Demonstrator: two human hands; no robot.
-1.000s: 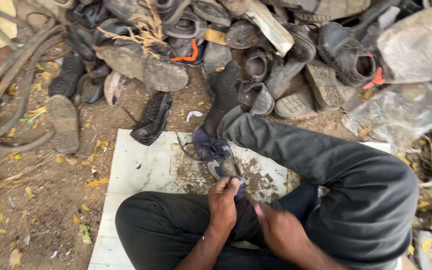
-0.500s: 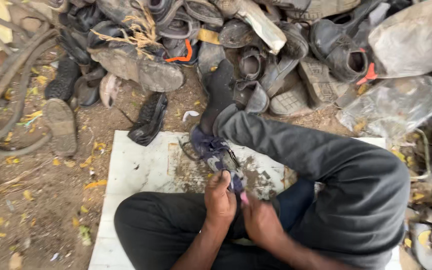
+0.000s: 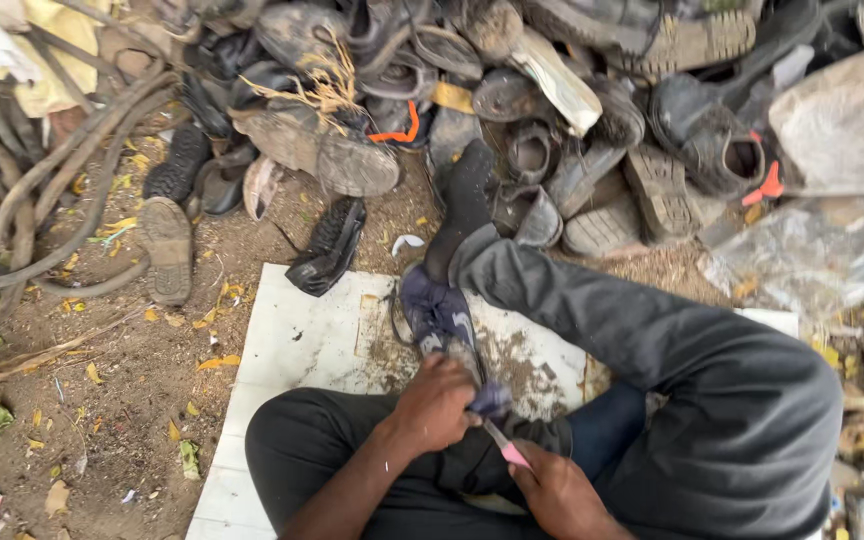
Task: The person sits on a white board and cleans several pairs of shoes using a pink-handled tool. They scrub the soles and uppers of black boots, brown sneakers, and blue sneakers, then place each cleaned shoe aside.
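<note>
Sitting on a white board (image 3: 282, 340) laid over bare dirt, the person has a worn dark-blue shoe (image 3: 439, 318) lying in front of them, its toe pointing away toward the far heap and its heel end drawn in near the lap. The left hand (image 3: 434, 405) is closed over that near end, fingers curled round the upper and pinning it against the board. The right hand (image 3: 560, 492) is wrapped tight around a slim pink-handled tool (image 3: 504, 446), whose tip meets the shoe just beside the left hand; it looks like a small blade, though the working end is hidden under the fingers and I cannot be sure.

The shoe looks light and floppy: the upper sags and creases, while the sole should be stiffer and grimy, so a firm hold at the heel or along the sole edge would likely serve better than pinching the soft fabric. Grit and crumbs are scattered on the board to the right of it, which may make it slide.

The person's grey-trousered leg (image 3: 652, 340) stretches to the far right, its dark-socked foot reaching the pile of old shoes and soles (image 3: 512, 110). A loose black sole (image 3: 327, 245) lies at the board's far left corner, and thick hoses (image 3: 42, 190) curve along the left.
</note>
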